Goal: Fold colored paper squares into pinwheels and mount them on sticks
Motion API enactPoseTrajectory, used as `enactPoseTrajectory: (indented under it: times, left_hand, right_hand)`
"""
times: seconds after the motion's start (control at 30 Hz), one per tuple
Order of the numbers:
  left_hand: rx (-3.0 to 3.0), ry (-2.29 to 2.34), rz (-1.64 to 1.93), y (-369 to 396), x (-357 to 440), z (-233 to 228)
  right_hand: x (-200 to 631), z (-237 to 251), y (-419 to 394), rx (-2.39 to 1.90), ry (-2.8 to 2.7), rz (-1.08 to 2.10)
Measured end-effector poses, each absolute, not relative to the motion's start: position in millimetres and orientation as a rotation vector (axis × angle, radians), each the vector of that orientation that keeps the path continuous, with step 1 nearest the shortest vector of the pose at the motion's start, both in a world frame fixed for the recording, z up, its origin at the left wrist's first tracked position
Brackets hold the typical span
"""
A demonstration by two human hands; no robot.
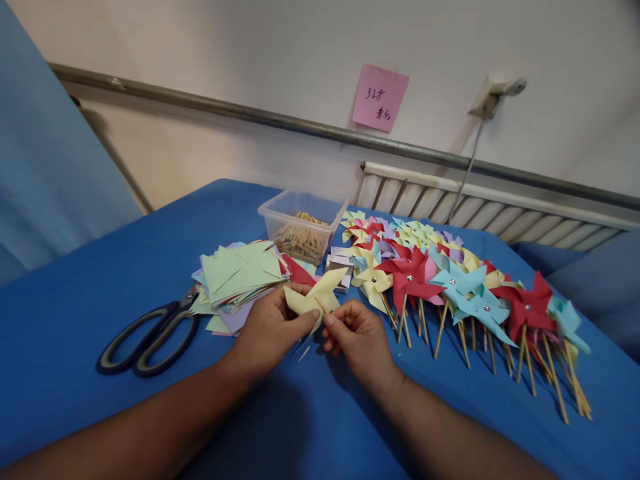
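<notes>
A pale yellow paper pinwheel (pixel 327 285) is pinched in my left hand (pixel 270 327), with the thumb lying over its lower blade. My right hand (pixel 364 339) is closed at the pinwheel's right side, thumb and fingertips together on a thin wooden stick (pixel 321 305). Only the stick's short end shows, crossing the pinwheel's middle; my fingers hide the rest. Just behind the pinwheel stands a small open box (pixel 339 272). To the left, near my left wrist, lies a stack of cut coloured paper squares (pixel 245 267), light green on top.
Large dark-handled scissors (pixel 150 337) lie left of the paper. A clear plastic tub (pixel 300 223) of short wooden sticks (pixel 300 237) stands at the back. Rows of finished pinwheels (pixel 410 277) cover the right of the blue cloth (pixel 200 433). Behind are a wall rail (pixel 280 120) and radiator (pixel 410 193).
</notes>
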State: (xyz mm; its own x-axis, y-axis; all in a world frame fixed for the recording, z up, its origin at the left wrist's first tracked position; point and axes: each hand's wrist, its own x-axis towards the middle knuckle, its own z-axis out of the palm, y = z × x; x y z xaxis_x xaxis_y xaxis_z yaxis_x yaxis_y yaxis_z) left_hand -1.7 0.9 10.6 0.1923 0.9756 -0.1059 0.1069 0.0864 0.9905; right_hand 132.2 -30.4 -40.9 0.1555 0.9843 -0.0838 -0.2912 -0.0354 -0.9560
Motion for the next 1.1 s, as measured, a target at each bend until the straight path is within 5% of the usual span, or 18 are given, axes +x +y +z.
enactPoseTrajectory:
  times: [0.73,1.1]
  left_hand:
    - [1.259,1.149,1.156,5,-10,15]
    - [1.174,0.977,0.873,6,-7,8]
  right_hand:
    - [137,-34,-22,-0.906,-0.555,1.513]
    - [130,-41,-25,-0.942,-0.736,1.585]
